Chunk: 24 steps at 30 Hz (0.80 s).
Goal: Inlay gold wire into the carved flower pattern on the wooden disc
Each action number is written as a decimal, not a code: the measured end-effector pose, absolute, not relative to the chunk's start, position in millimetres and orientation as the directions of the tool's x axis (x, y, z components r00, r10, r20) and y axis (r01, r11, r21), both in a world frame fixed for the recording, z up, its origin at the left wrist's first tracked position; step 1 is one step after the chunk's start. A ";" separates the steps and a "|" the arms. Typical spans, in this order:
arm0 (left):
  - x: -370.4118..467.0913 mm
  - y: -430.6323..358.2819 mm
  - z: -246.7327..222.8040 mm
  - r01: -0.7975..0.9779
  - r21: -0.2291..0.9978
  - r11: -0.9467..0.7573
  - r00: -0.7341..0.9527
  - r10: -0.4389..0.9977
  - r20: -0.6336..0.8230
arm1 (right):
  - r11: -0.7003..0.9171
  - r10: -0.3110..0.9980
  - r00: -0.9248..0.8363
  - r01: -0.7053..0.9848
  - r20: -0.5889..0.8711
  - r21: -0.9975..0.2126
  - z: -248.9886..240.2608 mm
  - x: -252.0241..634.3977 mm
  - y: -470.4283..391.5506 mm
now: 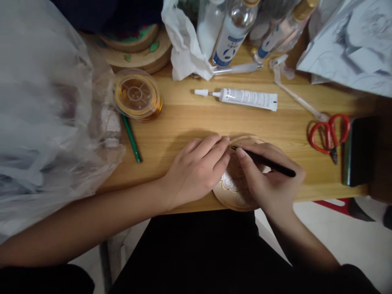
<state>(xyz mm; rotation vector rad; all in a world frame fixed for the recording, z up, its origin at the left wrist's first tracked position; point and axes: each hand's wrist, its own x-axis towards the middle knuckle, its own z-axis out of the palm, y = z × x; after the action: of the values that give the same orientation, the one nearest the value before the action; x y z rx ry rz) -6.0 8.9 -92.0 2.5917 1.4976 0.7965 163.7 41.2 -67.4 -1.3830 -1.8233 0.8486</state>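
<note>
A round wooden disc (227, 200) with a carved or drawn pattern and gold wire outlines lies at the table's front edge. My left hand (200, 167) rests over its left side, fingers together, fingertips near its upper part; whether they pinch anything is too small to tell. My right hand (271, 175) is closed around black tweezers (272, 163), whose tips meet the disc's upper part beside my left fingertips. Part of the disc is hidden under both hands.
Behind the hands lie a white glue tube (249, 99) and its cap (201, 92). A wire spool (137, 96) and green pen (131, 139) are left, by a plastic bag (55, 122). Red-handled scissors (329, 134) and a dark box (359, 151) are right. Bottles (234, 34) stand behind.
</note>
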 end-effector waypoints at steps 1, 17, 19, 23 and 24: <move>-5.8 8.7 -92.1 0.801 0.280 -0.528 0.399 0.821 0.408 | 0.221 0.971 -0.199 0.520 0.134 -0.825 -67.3 163.4 41.0; -7.2 9.3 -90.1 0.808 0.228 -0.543 0.429 0.808 0.404 | 0.295 0.944 -0.291 0.532 0.156 -0.794 -67.9 167.0 45.7; -7.5 9.5 -89.7 0.807 0.227 -0.545 0.431 0.806 0.406 | 0.292 0.945 -0.290 0.528 0.154 -0.797 -68.0 167.6 45.8; -7.8 10.1 -89.6 0.797 0.237 -0.556 0.443 0.804 0.395 | 0.256 0.952 -0.280 0.500 0.126 -0.827 -66.2 172.7 49.0; -7.8 10.4 -89.9 0.792 0.243 -0.560 0.445 0.802 0.399 | 0.260 0.948 -0.294 0.492 0.122 -0.831 -65.5 174.7 50.9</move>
<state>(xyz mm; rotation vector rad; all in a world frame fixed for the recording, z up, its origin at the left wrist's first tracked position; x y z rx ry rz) -7.8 10.4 -89.9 2.6527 1.4639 0.7500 174.7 50.9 -65.5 -1.3037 -1.8983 0.9189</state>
